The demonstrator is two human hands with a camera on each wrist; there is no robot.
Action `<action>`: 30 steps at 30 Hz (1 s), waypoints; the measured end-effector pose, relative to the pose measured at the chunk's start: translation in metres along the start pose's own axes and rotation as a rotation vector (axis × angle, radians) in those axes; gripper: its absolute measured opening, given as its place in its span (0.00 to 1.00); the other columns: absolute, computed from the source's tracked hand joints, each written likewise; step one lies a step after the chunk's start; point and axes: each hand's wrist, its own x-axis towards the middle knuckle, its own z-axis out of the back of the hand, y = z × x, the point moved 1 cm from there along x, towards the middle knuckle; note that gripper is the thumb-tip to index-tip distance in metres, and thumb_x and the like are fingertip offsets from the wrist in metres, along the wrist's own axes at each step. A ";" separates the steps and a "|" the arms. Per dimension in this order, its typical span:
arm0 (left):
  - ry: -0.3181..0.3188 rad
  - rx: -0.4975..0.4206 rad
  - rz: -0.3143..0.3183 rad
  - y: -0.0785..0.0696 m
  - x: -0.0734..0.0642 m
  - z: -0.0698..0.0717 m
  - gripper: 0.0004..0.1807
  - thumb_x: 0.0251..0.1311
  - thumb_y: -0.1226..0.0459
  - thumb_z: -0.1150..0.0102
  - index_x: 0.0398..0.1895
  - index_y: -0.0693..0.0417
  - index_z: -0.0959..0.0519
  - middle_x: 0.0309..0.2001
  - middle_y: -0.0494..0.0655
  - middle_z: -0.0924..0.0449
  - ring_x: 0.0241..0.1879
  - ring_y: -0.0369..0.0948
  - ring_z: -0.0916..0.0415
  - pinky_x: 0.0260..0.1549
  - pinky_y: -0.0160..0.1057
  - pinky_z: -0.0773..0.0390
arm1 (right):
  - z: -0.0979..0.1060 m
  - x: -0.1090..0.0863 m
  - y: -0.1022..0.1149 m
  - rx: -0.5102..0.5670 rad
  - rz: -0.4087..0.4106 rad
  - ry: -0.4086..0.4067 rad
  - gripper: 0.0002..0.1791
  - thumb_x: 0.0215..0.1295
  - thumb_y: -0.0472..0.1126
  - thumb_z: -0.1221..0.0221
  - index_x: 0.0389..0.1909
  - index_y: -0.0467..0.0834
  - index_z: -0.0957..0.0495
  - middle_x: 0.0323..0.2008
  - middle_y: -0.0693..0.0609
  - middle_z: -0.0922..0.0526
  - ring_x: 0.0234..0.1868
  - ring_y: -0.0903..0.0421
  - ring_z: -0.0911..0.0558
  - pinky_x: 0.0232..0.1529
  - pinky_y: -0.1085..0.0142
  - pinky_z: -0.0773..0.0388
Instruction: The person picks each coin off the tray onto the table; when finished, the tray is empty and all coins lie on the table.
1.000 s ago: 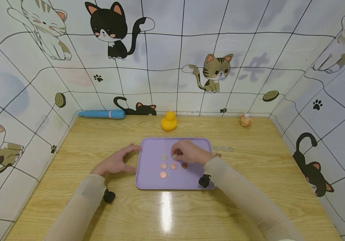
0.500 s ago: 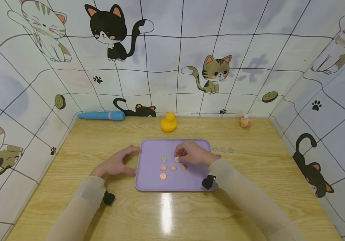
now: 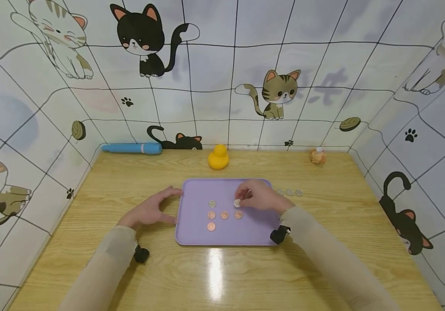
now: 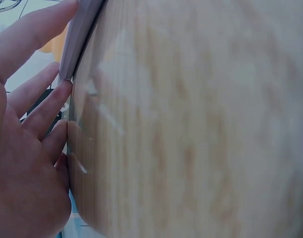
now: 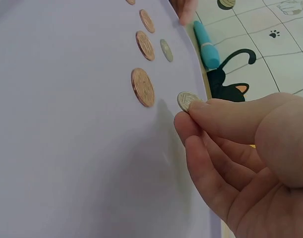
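My right hand [image 3: 260, 196] pinches a silver coin [image 5: 187, 100] between thumb and index finger, over the right half of the purple tray [image 3: 199, 236]. Just below it in the head view lies a copper coin [image 3: 238, 214], the right end of a row of three copper coins. Another copper coin [image 3: 211, 226] sits under the row's left end, and a silver coin [image 3: 212, 204] above that end. At the tray's left edge, my left hand [image 3: 148, 210] is spread, its fingertips and thumb against the rim [image 4: 74, 47].
On the table right of the tray lie three silver coins [image 3: 289, 192], partly behind my right hand. A yellow rubber duck [image 3: 218, 157] stands behind the tray. Along the back are a blue pen-shaped object [image 3: 132, 148] and a small orange figure [image 3: 317, 156]. Cat-print cloth walls surround the table.
My right hand has moved right across the tray, carrying the silver coin from above the middle copper coin to above the right one. My left hand has stayed at the rim.
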 end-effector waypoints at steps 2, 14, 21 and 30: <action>0.000 -0.004 0.004 -0.001 0.000 0.000 0.48 0.50 0.54 0.16 0.76 0.35 0.30 0.85 0.51 0.52 0.84 0.59 0.67 0.77 0.72 0.64 | 0.003 -0.004 -0.002 0.012 -0.004 -0.015 0.05 0.65 0.33 0.29 0.38 0.44 0.13 0.36 0.55 0.13 0.39 0.59 0.17 0.47 0.63 0.15; 0.003 -0.016 0.018 -0.002 -0.001 0.000 0.48 0.50 0.54 0.16 0.75 0.35 0.30 0.85 0.51 0.53 0.84 0.58 0.67 0.77 0.71 0.64 | 0.032 -0.040 -0.023 0.057 -0.047 -0.096 0.05 0.65 0.35 0.28 0.39 0.46 0.12 0.36 0.56 0.12 0.41 0.57 0.15 0.44 0.62 0.15; -0.001 -0.013 0.013 -0.003 0.000 0.000 0.48 0.50 0.55 0.16 0.75 0.35 0.30 0.85 0.51 0.53 0.85 0.58 0.67 0.77 0.71 0.63 | 0.052 -0.067 -0.034 0.059 -0.126 -0.143 0.05 0.66 0.36 0.28 0.40 0.45 0.13 0.37 0.53 0.13 0.39 0.54 0.15 0.41 0.64 0.15; 0.002 -0.009 0.008 -0.003 0.000 0.001 0.48 0.50 0.55 0.16 0.76 0.36 0.30 0.85 0.51 0.53 0.85 0.58 0.67 0.77 0.72 0.64 | 0.069 -0.098 -0.061 0.042 -0.158 -0.205 0.05 0.66 0.35 0.28 0.41 0.42 0.13 0.37 0.50 0.13 0.40 0.54 0.16 0.44 0.66 0.16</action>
